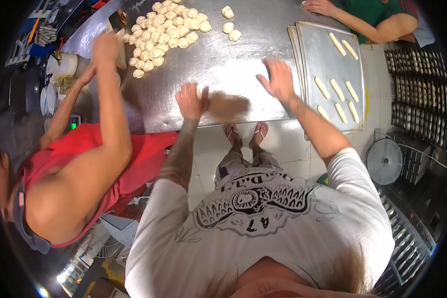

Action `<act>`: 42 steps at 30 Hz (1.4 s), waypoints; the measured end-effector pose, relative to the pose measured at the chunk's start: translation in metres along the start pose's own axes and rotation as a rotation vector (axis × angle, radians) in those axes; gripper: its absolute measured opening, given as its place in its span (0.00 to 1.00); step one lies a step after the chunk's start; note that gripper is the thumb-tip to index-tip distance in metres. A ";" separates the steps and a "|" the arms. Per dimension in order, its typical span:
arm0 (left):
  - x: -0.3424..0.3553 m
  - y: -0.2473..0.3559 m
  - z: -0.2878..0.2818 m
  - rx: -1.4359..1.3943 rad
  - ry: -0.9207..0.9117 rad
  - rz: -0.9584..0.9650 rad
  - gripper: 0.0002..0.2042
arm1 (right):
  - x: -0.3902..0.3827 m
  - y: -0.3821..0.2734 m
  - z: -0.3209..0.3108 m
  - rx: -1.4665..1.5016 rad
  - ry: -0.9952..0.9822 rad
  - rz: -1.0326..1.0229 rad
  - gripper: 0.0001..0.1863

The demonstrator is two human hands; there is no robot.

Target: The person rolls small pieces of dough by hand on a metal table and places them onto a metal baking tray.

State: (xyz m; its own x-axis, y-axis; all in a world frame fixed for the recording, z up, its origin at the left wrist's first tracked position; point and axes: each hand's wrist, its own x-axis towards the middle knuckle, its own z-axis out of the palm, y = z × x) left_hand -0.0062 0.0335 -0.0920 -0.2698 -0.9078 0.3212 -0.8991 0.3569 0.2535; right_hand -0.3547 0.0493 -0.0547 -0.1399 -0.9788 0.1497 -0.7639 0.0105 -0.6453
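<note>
My left hand (190, 102) rests near the front edge of the metal table (184, 64), its fingers curled. A bit of pale dough (198, 93) shows between its thumb and fingers; most of it is hidden. To the right, my right hand (279, 79) lies over the tabletop with thumb and fingers apart, and I see nothing in it. A large pile of dough balls (164, 32) sits at the far left of the table. Three loose dough pieces (228, 27) lie right of the pile.
Stacked metal trays (308, 64) on the right carry several dough sticks (337, 88). A co-worker in red (79, 174) works close on my left, an arm blurred. Another person's arm (372, 30) reaches in at far right. Filled racks (417, 89) and a fan (385, 155) stand right.
</note>
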 end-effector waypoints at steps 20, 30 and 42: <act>0.024 -0.018 -0.005 -0.061 -0.176 -0.360 0.20 | 0.004 -0.028 -0.027 -0.402 -0.579 0.096 0.37; 0.024 -0.003 -0.022 0.048 -0.290 -0.080 0.19 | -0.005 -0.014 -0.017 -0.384 -0.526 0.068 0.34; 0.020 -0.010 -0.030 -0.001 -0.271 -0.098 0.16 | 0.001 0.006 -0.016 -0.481 -0.489 -0.113 0.37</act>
State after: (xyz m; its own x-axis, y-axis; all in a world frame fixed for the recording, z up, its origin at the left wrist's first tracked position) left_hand 0.0074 0.0182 -0.0605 -0.2642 -0.9636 0.0397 -0.9250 0.2648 0.2726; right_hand -0.3692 0.0512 -0.0462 0.1705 -0.9579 -0.2309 -0.9673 -0.1180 -0.2246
